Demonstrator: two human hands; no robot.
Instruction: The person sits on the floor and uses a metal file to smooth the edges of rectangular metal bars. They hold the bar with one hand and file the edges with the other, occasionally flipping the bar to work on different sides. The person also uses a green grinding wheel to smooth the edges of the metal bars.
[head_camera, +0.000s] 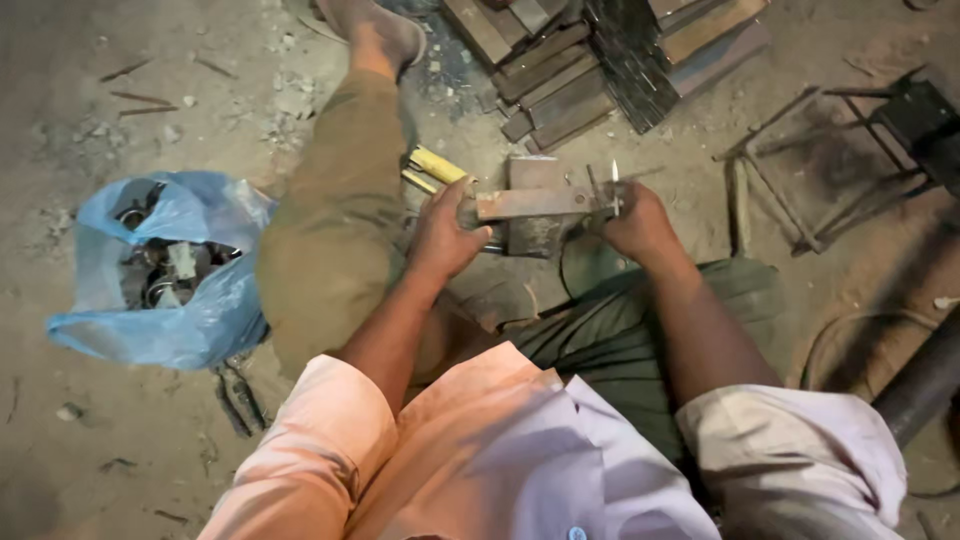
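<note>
You sit on the dirt floor (90, 460) with both hands on a rusty metal bracket (535, 205) held just above your lap. Your left hand (445, 235) wraps the bracket's left end, fingers curled around it. Your right hand (635, 225) clamps the right end, where a thin metal pin (614, 180) stands upright. A yellow-handled tool (435, 165) lies just beyond your left hand (partly hidden). A blue plastic bag (190, 320) of metal parts sits far left; stacked metal bars (560, 75) lie farther off.

Dim, warm light; soft overall blur. Deep shadow right of the metal bracket (535, 205); shirt (480, 450) brightly lit.
</note>
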